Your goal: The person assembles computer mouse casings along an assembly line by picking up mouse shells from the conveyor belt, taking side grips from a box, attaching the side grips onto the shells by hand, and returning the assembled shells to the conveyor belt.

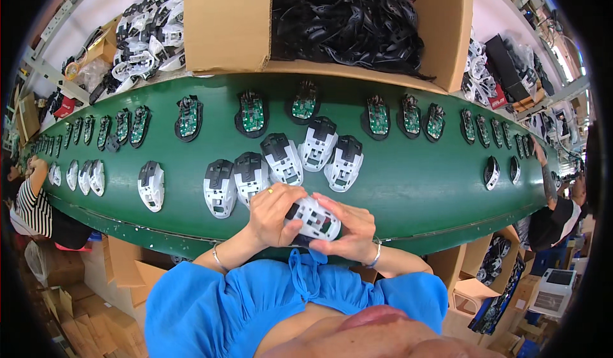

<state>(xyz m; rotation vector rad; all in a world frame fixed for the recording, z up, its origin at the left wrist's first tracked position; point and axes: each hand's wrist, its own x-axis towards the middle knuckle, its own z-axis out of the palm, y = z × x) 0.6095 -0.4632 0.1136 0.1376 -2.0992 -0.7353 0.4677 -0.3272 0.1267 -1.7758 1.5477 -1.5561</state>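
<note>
Between my two hands, above the near edge of the green table, is a white and black computer mouse shell (pixel 317 220) with rectangular cut-outs. My left hand (pixel 276 214) grips its dark left end, thumb below and fingers above. Around its right side closes my right hand (pixel 348 226). Just beyond my hands, several similar mouse shells lie in a loose fan, among them one upright-pointing shell (pixel 318 144), one to its right (pixel 345 163) and one at the left end (pixel 219 188). The underside of the held shell is hidden.
Mouse bases with green circuit boards (pixel 252 112) line the far side of the green table (pixel 408 186). Behind them stands a cardboard box (pixel 227 26) of black plastic parts (pixel 345 23). Another person's arm (pixel 38 176) is at far left, another (pixel 547 176) at far right.
</note>
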